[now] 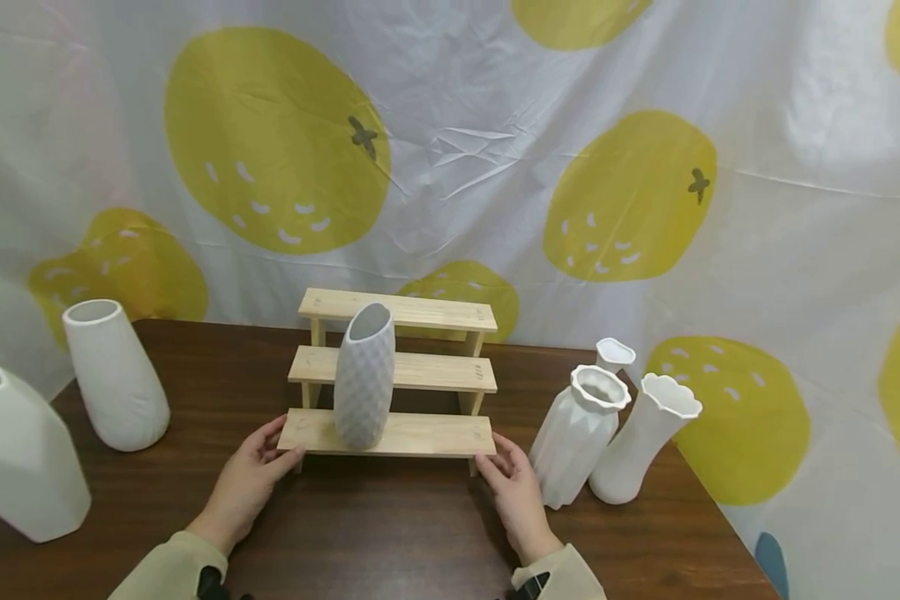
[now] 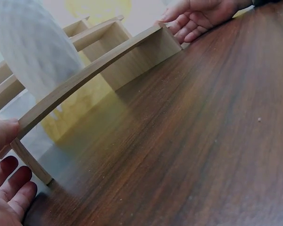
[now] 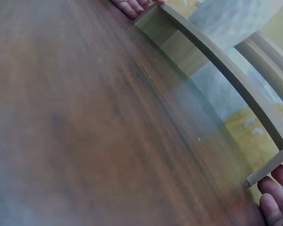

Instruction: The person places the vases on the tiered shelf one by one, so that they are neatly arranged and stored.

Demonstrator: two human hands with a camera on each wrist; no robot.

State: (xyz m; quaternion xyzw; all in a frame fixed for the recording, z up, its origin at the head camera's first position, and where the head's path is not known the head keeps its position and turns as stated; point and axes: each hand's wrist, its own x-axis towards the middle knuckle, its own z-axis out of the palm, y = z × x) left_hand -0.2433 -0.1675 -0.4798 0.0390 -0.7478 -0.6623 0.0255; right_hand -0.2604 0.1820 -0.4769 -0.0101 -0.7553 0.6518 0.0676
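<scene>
A pale three-tier wooden display stand (image 1: 435,433) stands on the table, its steps rising toward the back. On its lowest step a grey-white vase (image 1: 365,375) with a diamond texture and slanted mouth stands upright. My left hand (image 1: 243,483) grips the left end of that step, thumb at the front edge and fingers at the side. At the opposite end my right hand (image 1: 516,492) pinches the step the same way. In the left wrist view, the left thumb (image 2: 4,132) presses the corner while the other fingers curl beside the leg.
Left of the stand are a tapered white vase (image 1: 116,383) and an angular white vase (image 1: 22,458). Close to my right hand stand a ribbed white vase (image 1: 576,442), a scalloped-rim vase (image 1: 637,450) and another vase (image 1: 615,352) behind. A fruit-print curtain (image 1: 457,167) hangs behind the brown table (image 1: 375,533).
</scene>
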